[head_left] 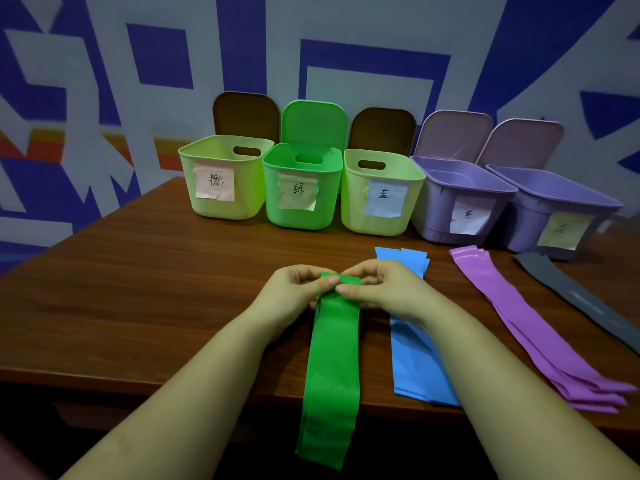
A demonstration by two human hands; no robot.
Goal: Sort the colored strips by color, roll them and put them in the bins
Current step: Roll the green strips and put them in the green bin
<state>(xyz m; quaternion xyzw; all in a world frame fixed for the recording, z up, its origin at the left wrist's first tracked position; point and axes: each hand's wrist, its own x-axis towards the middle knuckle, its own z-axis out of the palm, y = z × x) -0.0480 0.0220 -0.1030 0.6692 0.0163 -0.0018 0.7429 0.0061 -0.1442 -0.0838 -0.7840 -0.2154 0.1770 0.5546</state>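
Observation:
Green strips (332,368) lie stacked lengthwise on the brown table (138,289), their near end hanging over the front edge. My left hand (294,292) and my right hand (377,289) pinch the far end of the green strips, which is folded over into a small roll between thumbs and fingers. To the right lie blue strips (415,365), purple strips (540,337) and grey strips (581,299). Behind them stands the green bin (301,206) with a paper label.
Several open bins line the back of the table: a pale yellow-green bin (221,188) at left, another pale bin (377,199) right of the green one, then two purple bins (460,206) (550,216). Raised lids lean on the patterned wall.

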